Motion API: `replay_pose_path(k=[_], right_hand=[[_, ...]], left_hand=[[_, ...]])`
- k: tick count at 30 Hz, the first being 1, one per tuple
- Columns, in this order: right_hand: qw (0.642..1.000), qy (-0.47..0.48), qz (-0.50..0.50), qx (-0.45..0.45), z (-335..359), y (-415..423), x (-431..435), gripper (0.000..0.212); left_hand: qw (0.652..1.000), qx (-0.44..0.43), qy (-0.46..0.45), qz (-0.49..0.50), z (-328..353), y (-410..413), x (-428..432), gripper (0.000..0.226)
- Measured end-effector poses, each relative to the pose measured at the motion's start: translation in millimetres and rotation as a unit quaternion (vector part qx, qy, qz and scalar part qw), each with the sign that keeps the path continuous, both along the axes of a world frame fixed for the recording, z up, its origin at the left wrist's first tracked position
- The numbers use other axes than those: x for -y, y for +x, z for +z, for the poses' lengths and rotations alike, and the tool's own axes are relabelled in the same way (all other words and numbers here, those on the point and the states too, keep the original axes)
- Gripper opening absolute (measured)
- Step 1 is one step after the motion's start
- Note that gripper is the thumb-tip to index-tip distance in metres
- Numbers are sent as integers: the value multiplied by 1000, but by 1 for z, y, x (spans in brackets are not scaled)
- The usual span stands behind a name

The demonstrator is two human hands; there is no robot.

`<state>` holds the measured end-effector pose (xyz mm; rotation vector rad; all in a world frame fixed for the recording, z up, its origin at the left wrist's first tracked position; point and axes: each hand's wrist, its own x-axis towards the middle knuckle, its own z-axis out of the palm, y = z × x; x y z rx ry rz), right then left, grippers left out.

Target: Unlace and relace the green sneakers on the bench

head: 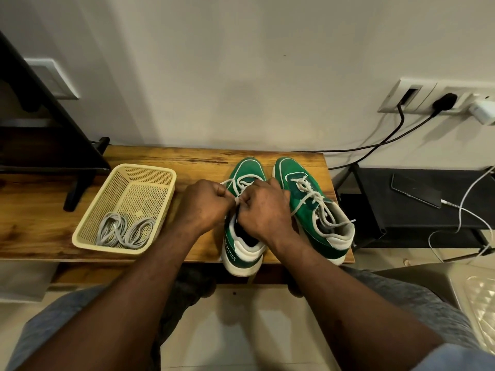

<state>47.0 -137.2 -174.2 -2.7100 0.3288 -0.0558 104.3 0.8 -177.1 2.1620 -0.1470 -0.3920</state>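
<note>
Two green sneakers with white soles stand side by side, toes to the wall, on the right end of a wooden bench (160, 162). The left sneaker (242, 253) has its white lace (235, 180) partly loose over the toe end. My left hand (205, 203) and my right hand (263, 207) are fists close together above its tongue, both pinching that lace between thumb and finger. The right sneaker (310, 207) is laced, and its white lace (318, 202) ends hang loose over the collar. My hands hide the left sneaker's eyelets.
A cream perforated basket (150, 175) on the bench to the left holds coiled grey laces (124, 231). A dark stand (53, 145) sits at the far left. A black shelf (375, 199) with a phone (416, 190) stands right of the bench, cables trailing from wall sockets (428, 99).
</note>
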Motion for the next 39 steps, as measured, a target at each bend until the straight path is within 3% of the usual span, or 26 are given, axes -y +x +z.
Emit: replay_pose_path(k=[4, 7, 13, 16, 19, 23, 25, 32, 34, 36, 39], right_hand=[[995, 85, -59, 13, -10, 0, 0, 8], [993, 96, -61, 27, -13, 0, -1, 8], [988, 116, -75, 63, -21, 0, 4, 19], [986, 123, -84, 73, -25, 1, 3, 27], [986, 123, -78, 82, -25, 2, 3, 25], [998, -13, -8, 61, -19, -1, 6, 27], [997, -56, -17, 42, -19, -3, 7, 35], [998, -8, -48, 26, -25, -1, 5, 63], [996, 2, -82, 20, -27, -1, 8, 70], [995, 12, -104, 4, -26, -1, 10, 71], [994, 24, -103, -16, -22, -1, 9, 69]], left_hand=[[990, -87, -83, 70, -1, -1, 2, 11], [975, -139, -116, 130, -8, -2, 6, 6], [969, -167, -133, 124, -12, 1, 6, 5], [985, -111, -81, 101, -11, 1, 9, 7], [997, -3, 40, 64, -9, 1, 14, 11], [983, 64, 164, 61, 5, -9, 21, 15], [980, 62, 172, 73, 9, -9, 23, 17], [976, 87, 194, 55, 5, -7, 15, 14], [969, 71, 232, 44, 4, -7, 14, 21], [969, -11, 243, 47, 6, -6, 14, 27], [950, -102, 248, 159, 8, -2, 11, 25]])
